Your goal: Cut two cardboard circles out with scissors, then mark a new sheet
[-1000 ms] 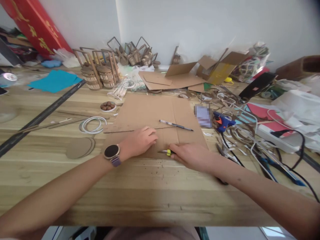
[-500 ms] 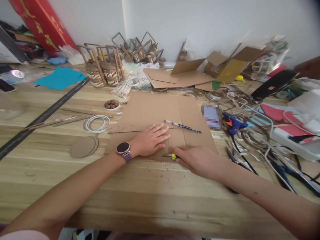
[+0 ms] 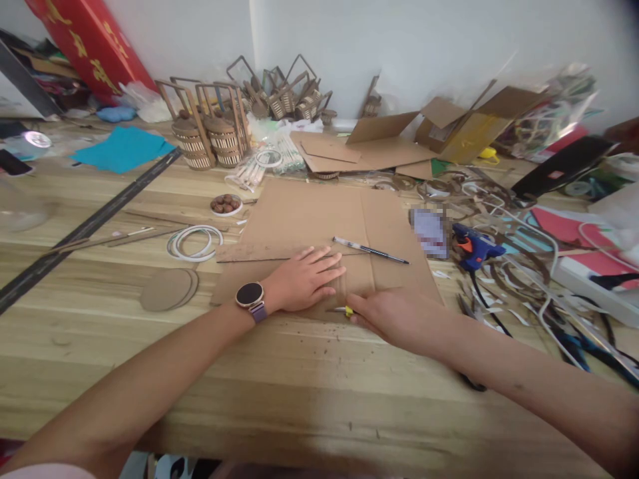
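A large sheet of brown cardboard [image 3: 314, 209] lies on the wooden table. My left hand [image 3: 307, 279] rests flat on it with the fingers spread, a watch [image 3: 249, 295] on its wrist. My right hand [image 3: 389, 316] is closed around a yellow utility knife [image 3: 349, 311], its blade pointing left at the cardboard's near edge. Most of the knife's handle is hidden in my palm. A pen [image 3: 372, 251] lies across the cardboard beyond both hands. Small dark crumbs are scattered on the table just in front of the sheet.
Cardboard discs [image 3: 164, 290], white rings [image 3: 194, 243] and a bowl of brown balls [image 3: 226, 204] sit at left. Small wooden baskets [image 3: 227, 140] stand at the back. A blue glue gun [image 3: 476, 247], pliers [image 3: 574, 342] and cables crowd the right side.
The view has shifted slightly, so the table's things appear a little farther right. Both hands keep nearly the same place on the cardboard, and the knife is still held.
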`<state>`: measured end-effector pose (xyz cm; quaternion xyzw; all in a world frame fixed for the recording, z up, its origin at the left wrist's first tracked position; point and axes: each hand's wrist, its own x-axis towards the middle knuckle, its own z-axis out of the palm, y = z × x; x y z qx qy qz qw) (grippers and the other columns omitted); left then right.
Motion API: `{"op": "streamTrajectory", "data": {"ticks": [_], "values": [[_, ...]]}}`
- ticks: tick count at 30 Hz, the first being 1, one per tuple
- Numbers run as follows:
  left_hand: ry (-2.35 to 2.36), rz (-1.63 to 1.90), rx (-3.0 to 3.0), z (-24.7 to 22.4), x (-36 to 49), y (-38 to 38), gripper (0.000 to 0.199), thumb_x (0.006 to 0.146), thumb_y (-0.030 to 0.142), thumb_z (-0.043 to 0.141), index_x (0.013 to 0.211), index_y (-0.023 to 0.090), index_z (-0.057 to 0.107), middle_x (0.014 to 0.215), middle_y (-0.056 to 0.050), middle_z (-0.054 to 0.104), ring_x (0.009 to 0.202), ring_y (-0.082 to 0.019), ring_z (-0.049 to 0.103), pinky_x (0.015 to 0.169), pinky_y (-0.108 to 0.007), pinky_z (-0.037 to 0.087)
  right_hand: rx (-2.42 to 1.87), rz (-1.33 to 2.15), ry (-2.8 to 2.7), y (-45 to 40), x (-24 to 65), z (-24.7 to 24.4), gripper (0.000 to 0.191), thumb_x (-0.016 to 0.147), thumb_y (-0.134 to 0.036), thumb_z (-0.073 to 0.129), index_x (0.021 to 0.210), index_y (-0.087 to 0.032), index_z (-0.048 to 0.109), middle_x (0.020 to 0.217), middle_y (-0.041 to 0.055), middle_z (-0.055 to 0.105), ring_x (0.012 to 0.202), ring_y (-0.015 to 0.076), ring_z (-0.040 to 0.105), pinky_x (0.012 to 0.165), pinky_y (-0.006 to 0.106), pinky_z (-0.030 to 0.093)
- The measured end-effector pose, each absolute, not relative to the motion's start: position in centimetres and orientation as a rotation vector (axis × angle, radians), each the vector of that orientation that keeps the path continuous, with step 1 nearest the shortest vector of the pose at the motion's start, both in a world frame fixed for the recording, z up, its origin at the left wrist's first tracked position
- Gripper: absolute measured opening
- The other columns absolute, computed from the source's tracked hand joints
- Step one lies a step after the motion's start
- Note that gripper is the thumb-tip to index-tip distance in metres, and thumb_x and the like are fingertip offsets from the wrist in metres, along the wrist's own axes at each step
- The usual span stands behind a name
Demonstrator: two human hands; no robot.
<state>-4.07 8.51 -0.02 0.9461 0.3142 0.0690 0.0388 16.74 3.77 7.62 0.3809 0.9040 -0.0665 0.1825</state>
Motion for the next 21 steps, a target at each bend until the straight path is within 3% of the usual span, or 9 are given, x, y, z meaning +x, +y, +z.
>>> {"op": "streamTrajectory", "data": {"ticks": [7,14,21], "values": [[0.972,0.222,2.909,-0.1,-4.0,8.4,0.052,0.105,0.045,0.033,0.148,0.018,0.045,0.161,-0.009,0.038,0.151,-0.029,0.025,0.12,-0.048,0.02,1.068,-0.142,2.532,4.4,15.8,7.7,0.011,0.092,-0.017,0.063,0.1,-0.019,0.07,0.072,0.0107,0.077,0.063,0.0312,0.072,0.045,0.028,0.029],[0.966,0.207,2.919,0.1,-3.9,8.4,0.053,0.105,0.045,0.033,0.147,0.016,0.045,0.16,-0.01,0.038,0.15,-0.031,0.027,0.119,-0.049,0.021,1.09,-0.17,2.505,5.1,14.6,7.5,0.024,0.08,-0.001,0.066,0.092,-0.021,0.075,0.063,0.0084,0.075,0.05,0.0268,0.067,0.045,0.029,0.038],[0.946,0.212,2.921,-0.1,-4.0,8.5,0.054,0.105,0.045,0.03,0.149,0.017,0.042,0.161,-0.009,0.037,0.15,-0.031,0.025,0.12,-0.05,0.02,1.091,-0.188,2.474,4.6,14.5,7.9,0.024,0.081,-0.002,0.066,0.094,-0.019,0.076,0.068,0.0126,0.076,0.058,0.0332,0.071,0.046,0.033,0.044]]}}
